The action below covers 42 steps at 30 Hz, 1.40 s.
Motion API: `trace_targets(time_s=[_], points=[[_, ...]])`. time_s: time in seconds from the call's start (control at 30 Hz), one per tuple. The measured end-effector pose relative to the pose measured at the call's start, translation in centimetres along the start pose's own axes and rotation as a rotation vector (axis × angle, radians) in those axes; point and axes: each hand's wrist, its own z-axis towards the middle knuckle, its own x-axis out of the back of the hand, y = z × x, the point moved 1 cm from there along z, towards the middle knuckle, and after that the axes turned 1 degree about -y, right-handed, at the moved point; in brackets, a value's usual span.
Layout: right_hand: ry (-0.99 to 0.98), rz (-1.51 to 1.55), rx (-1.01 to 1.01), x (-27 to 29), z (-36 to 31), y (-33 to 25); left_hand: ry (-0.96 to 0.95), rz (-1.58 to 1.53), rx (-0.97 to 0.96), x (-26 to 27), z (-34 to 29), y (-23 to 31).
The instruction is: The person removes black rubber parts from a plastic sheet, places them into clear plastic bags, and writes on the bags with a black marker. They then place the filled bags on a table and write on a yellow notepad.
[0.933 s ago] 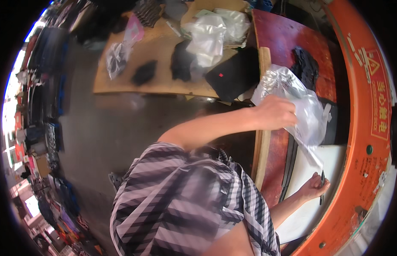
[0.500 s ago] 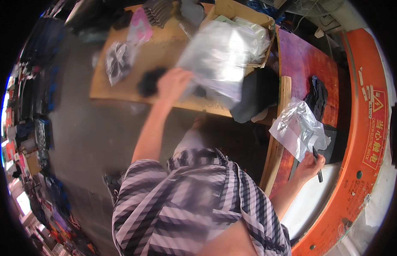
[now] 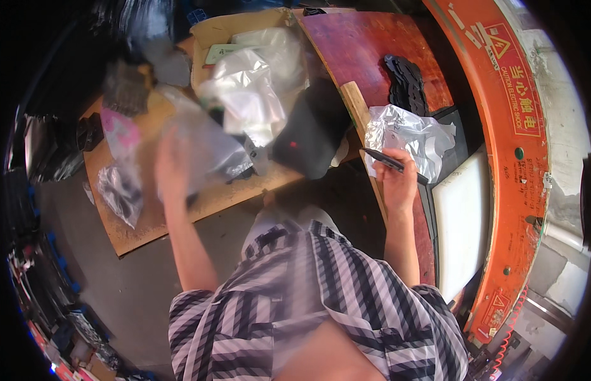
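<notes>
My left hand (image 3: 173, 166) is over the wooden table (image 3: 146, 238), smeared by motion. A blurred clear plastic bag (image 3: 210, 146) trails from it to the right; the fingers look closed on its edge, though their tips are unclear. My right hand (image 3: 399, 181) grips a black marker pen (image 3: 385, 159), one end pointing to the left. Just beyond that hand, a crumpled clear plastic bag (image 3: 435, 141) lies on the reddish board (image 3: 371, 44).
A cardboard box (image 3: 210, 28) holds clear bags. Beside it is a dark cloth-like piece (image 3: 311, 136). A bagged dark item (image 3: 119, 193) lies at the table's left. Black strips (image 3: 405, 82) rest on the reddish board. An orange beam (image 3: 498, 190) borders the right side.
The view has turned, so the scene sits further left. My left hand has swung left with the clear bag. My right hand keeps the marker, its pointing end now toward the left.
</notes>
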Motion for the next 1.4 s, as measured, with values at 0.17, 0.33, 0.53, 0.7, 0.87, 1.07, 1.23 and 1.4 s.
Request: trace_targets(time_s=[0.17,0.33,0.53,0.7,0.87,1.07,1.23,1.4], points=[[-0.017,-0.153,0.012,-3.4,1.4,-1.0,-0.796,-0.930,0.075,-8.0,-0.9,13.8],[-0.136,-0.137,0.085,-3.5,2.3,-3.4,-0.913,-0.964,0.011,-10.3,-1.8,20.2],[-0.137,-0.171,0.039,-1.2,2.7,-4.5,-0.986,-0.896,-0.029,-12.5,-3.3,21.8],[-0.256,-0.318,-0.100,1.5,3.2,-5.1,-0.893,-0.498,-0.171,-15.5,-5.4,23.0],[-0.563,-0.366,-0.209,3.2,3.2,-3.8,-1.019,-0.305,-0.067,-16.7,-7.6,22.7],[-0.331,-0.181,-0.365,2.9,1.6,1.2,-0.917,-0.467,0.333,-20.1,-9.6,19.5],[-0.419,-0.542,-0.206,3.4,2.3,0.7,-0.594,-0.428,0.257,-21.4,-6.8,14.0],[0.072,-0.562,-0.180,3.9,5.2,-3.5,-0.410,0.273,-0.122,-23.6,-4.1,6.7]])
